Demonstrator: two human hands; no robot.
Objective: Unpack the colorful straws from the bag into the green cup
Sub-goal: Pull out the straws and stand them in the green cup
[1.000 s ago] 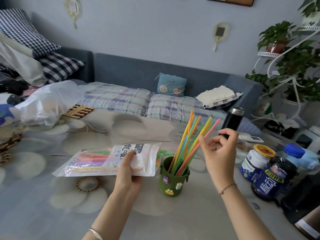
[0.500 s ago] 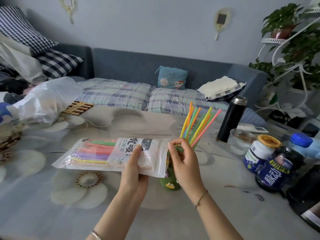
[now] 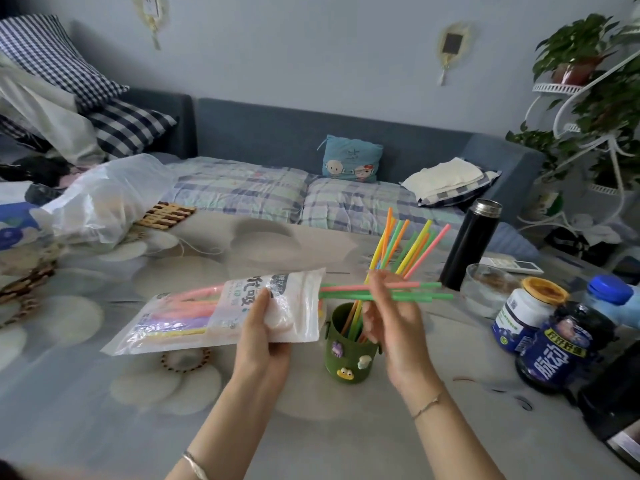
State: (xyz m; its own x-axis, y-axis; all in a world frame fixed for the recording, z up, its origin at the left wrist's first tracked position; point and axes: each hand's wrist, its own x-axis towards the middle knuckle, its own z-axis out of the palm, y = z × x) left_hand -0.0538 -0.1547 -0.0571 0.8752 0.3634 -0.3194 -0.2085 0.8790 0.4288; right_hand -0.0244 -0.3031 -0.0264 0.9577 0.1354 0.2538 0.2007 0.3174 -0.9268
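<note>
My left hand (image 3: 264, 327) holds the straw bag (image 3: 194, 317) flat above the table, its open end facing right. Pink, purple and yellow straws still lie inside it. My right hand (image 3: 388, 306) pinches a few pink and green straws (image 3: 429, 291), drawn sideways partway out of the bag's mouth. Just below stands the green cup (image 3: 349, 358) with small cartoon charms, holding several upright straws (image 3: 405, 244) in orange, yellow, green and pink.
To the right stand a black flask (image 3: 471, 244), a glass bowl (image 3: 485, 289), a white jar (image 3: 526, 313), a dark bottle (image 3: 561, 344) and a blue-capped bottle (image 3: 609, 296). A clear plastic bag (image 3: 104, 199) and woven mats (image 3: 169, 213) lie far left. A sofa runs behind the table.
My right hand went from the cup's straws to the bag's mouth, gripped a few straws, and has pulled them out to the right. The left hand keeps holding the bag.
</note>
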